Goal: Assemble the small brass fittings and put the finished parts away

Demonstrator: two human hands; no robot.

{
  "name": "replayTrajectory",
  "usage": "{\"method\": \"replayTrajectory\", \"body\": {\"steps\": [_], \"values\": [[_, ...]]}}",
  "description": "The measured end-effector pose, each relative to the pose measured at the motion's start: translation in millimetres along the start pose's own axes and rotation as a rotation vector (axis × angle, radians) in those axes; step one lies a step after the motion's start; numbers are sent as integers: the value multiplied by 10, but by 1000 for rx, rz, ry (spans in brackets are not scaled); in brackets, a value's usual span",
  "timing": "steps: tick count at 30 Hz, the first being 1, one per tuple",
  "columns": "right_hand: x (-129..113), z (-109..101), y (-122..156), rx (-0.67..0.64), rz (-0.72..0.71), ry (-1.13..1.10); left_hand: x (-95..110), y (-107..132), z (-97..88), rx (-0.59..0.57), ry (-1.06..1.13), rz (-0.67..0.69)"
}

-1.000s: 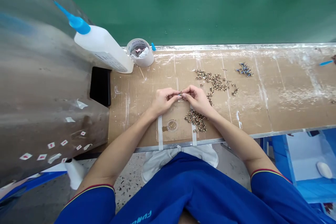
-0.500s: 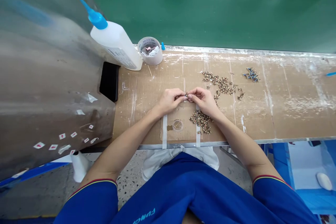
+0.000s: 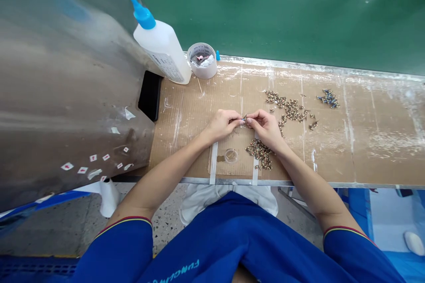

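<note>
My left hand (image 3: 224, 124) and my right hand (image 3: 266, 128) meet fingertip to fingertip above the cardboard. Between them is a tiny brass-coloured screw (image 3: 245, 118) with a bit of blue on it. Both hands are closed in a pinch around it; the fingers hide most of its shape. Just below my right hand lies a pile of small brass-coloured screws (image 3: 259, 152). A looser scatter of similar screws (image 3: 290, 109) spreads beyond that hand. Farther right sits a small heap of blue-marked screws (image 3: 328, 98).
Cardboard (image 3: 189, 132) covers the bench. A white bottle with a blue nozzle (image 3: 166, 51) stands at the back left, beside a tape roll (image 3: 207, 72) holding scraps. A black phone-like slab (image 3: 150, 96) leans by the metal panel (image 3: 76, 97). A small clear round dish (image 3: 231, 156) lies nearer me.
The camera view has shifted, so the bench items appear farther right. The hands stay together at the same spot on the bench; blue now shows on the piece between the fingertips.
</note>
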State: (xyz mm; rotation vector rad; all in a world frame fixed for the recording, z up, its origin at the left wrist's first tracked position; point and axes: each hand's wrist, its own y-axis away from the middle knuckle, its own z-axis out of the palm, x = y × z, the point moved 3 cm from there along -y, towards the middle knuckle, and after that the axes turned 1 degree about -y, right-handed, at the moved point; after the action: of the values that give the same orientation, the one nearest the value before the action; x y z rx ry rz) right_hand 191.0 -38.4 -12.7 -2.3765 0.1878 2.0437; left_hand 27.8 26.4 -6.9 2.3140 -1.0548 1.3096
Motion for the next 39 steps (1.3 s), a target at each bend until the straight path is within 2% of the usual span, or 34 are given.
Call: {"method": "replayTrajectory", "body": {"steps": [8, 19, 27, 33, 39], "values": [[0, -2, 3, -70, -32, 104, -55, -27, 47, -13, -28, 28], [22, 28, 18, -35, -73, 136, -62, -39, 70, 0, 6, 19], [1, 20, -22, -42, -18, 30, 3, -24, 7, -16, 88, -3], [24, -25, -32, 2, 35, -64, 39, -15, -11, -22, 82, -41], [11, -4, -18, -10, 14, -44, 50, -20, -5, -42, 76, -12]]}}
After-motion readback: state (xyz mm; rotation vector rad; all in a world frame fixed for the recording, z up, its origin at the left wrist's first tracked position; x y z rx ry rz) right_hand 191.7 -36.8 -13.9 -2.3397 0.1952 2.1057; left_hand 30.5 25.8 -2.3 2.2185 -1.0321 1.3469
